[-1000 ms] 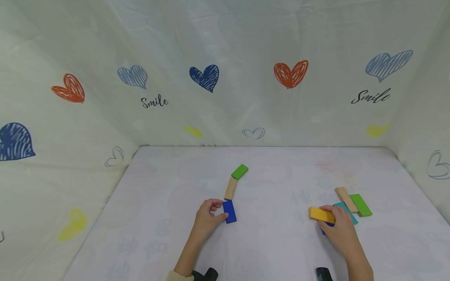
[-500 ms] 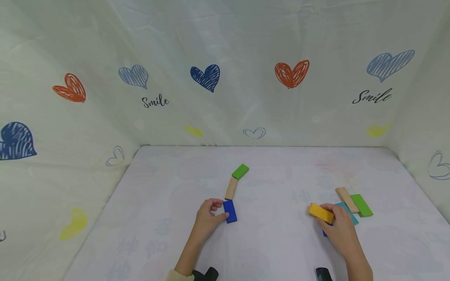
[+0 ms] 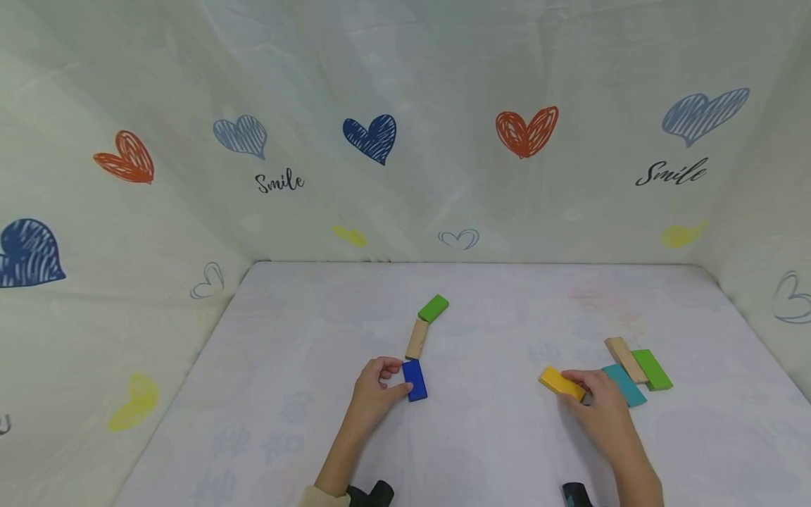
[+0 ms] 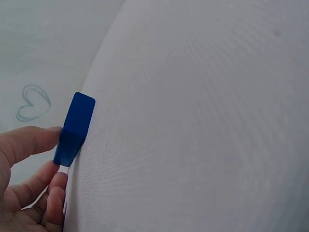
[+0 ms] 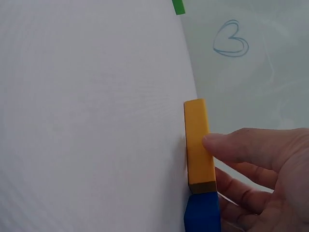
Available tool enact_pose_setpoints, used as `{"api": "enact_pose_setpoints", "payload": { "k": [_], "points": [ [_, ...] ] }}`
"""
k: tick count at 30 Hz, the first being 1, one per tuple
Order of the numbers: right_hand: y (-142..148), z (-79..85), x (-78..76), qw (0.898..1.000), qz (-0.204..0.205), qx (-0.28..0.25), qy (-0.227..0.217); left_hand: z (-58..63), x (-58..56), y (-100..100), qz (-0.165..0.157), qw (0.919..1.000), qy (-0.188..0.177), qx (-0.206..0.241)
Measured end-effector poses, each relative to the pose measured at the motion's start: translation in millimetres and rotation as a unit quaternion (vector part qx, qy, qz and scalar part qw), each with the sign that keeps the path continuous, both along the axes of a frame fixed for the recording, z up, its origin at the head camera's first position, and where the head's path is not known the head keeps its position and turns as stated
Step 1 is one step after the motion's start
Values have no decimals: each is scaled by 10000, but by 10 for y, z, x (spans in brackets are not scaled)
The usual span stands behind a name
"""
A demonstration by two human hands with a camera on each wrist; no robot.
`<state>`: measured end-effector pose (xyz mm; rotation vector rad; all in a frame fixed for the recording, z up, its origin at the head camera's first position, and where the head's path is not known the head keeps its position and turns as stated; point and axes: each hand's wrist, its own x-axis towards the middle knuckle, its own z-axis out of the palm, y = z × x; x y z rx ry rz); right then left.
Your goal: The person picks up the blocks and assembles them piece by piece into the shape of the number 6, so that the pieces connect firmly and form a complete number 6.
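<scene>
My left hand (image 3: 375,391) holds a blue block (image 3: 415,381) by its left side, thumb and fingertip on it. In the left wrist view the thumb touches the edge of this blue block (image 4: 76,128) and a fingertip meets its lower corner. My right hand (image 3: 598,405) pinches a yellow block (image 3: 560,384) between thumb and fingers. Seen from the right wrist, a second blue block (image 5: 203,212) sits against the near end of the yellow block (image 5: 198,145); in the head view the hand hides it.
A wooden block (image 3: 417,339) and a green block (image 3: 434,308) run away from the left hand's blue block in a bent row. Beside the right hand lie a teal block (image 3: 624,384), another wooden block (image 3: 626,360) and another green block (image 3: 652,370). Heart-printed cloth (image 3: 405,204) walls the white table.
The right hand has shifted left with the yellow block, away from the teal block, which now shows more. The left hand and its blue block have stayed in place.
</scene>
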<state>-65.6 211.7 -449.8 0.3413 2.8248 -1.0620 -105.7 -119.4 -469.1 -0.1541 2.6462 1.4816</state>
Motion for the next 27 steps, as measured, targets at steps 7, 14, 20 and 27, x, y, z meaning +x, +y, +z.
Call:
{"api": "enact_pose_setpoints", "payload": {
  "k": [7, 14, 20, 27],
  "points": [
    [2, 6, -11, 9995, 79, 88, -308, 11, 16, 7, 79, 10000, 48, -23],
    [-48, 34, 5, 9997, 124, 144, -152, 12, 15, -3, -62, 10000, 18, 35],
    [-199, 46, -24, 9994, 188, -88, -266, 7, 9, -13, -80, 9999, 40, 50],
    [-451, 56, -22, 9990, 327, -181, -265, 21, 2, -11, -121, 9999, 50, 42]
  ]
}}
